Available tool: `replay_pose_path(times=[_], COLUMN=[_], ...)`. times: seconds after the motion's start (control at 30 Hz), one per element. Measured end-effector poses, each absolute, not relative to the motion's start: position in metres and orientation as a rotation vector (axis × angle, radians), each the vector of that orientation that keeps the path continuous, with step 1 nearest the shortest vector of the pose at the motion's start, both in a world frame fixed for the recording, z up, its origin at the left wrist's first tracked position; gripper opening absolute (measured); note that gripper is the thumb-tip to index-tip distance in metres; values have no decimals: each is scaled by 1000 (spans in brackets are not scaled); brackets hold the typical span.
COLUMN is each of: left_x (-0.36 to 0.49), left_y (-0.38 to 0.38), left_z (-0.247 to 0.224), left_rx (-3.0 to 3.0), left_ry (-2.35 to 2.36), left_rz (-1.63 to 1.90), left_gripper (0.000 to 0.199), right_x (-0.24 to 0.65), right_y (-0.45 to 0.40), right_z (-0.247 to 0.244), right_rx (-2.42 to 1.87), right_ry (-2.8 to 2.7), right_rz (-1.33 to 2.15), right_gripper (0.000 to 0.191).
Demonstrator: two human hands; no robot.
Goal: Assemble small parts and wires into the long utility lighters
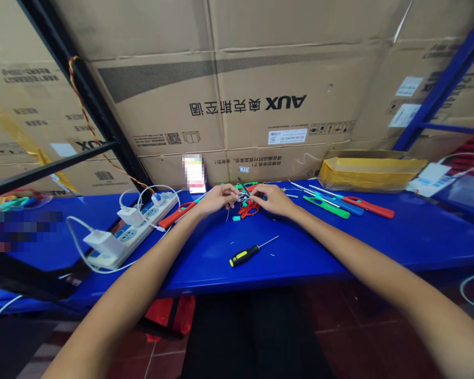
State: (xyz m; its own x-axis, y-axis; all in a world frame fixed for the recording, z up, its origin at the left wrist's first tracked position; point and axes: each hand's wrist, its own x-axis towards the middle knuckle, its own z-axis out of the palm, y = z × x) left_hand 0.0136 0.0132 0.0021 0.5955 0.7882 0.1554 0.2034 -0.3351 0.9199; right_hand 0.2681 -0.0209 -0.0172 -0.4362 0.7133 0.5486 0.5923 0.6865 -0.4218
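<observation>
My left hand (220, 198) is closed in a pinch over a small cluster of parts near the back of the table. What sits between its fingertips is too small to make out. Close beside it, my right hand (273, 199) pinches a dark slim tool (244, 187) that slants up to the left. Under the fingertips lie red plastic pieces (249, 209), and a small teal piece (236, 218) rests just in front. A screwdriver (245, 255) with a black and yellow handle lies nearer the front edge.
On the right lie long-nosed lighters: green (327, 207), blue (342, 203) and red (369, 207). Another red lighter (177, 215) is at left, beside a power strip (136, 234) with white chargers. A lit phone (195, 173) leans on cardboard. A yellow-taped box (371, 171) stands back right.
</observation>
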Motion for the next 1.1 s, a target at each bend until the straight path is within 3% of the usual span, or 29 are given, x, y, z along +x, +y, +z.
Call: replay_pose_path(times=[0.23, 0.47, 1.1], left_x=[14, 14, -9], left_y=[9, 7, 31], left_z=[6, 6, 8], left_rx=[1866, 1824, 1814], left_ry=[847, 877, 865], left_rz=[754, 767, 661], left_gripper=[19, 41, 26], right_x=[269, 273, 285], right_y=[-19, -18, -9], right_z=[-18, -15, -14], right_rx=[-1031, -1042, -1109], right_ry=[-2108, -2074, -2041], right_rz=[224, 240, 144], right_gripper=[10, 14, 17])
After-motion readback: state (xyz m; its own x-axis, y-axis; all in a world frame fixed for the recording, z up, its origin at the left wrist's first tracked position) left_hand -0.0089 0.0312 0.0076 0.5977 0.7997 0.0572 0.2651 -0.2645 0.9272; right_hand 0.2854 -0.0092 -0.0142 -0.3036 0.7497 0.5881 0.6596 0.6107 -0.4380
